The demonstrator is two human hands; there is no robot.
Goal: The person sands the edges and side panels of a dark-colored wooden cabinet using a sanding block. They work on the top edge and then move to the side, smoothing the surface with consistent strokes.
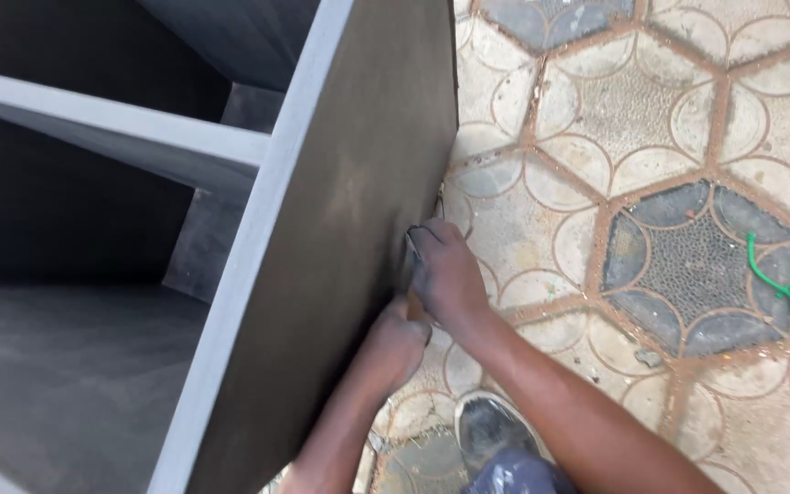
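A tall grey-painted wooden cabinet (pixel 349 183) stands on a patterned tile floor, its dark side panel facing me. My right hand (pixel 445 274) presses against the lower edge of that side panel, fingers curled on a small thin object I cannot make out. Just below it, my left hand (pixel 400 343) is closed against the same panel edge, touching the right hand. What the left hand grips is hidden.
The cabinet's open front shows a grey shelf (pixel 112 133) and a dark inside. My dusty shoe (pixel 491 430) rests on the tiles (pixel 651 119) below my arms. A green plastic strip (pixel 779 284) lies on the floor to the right.
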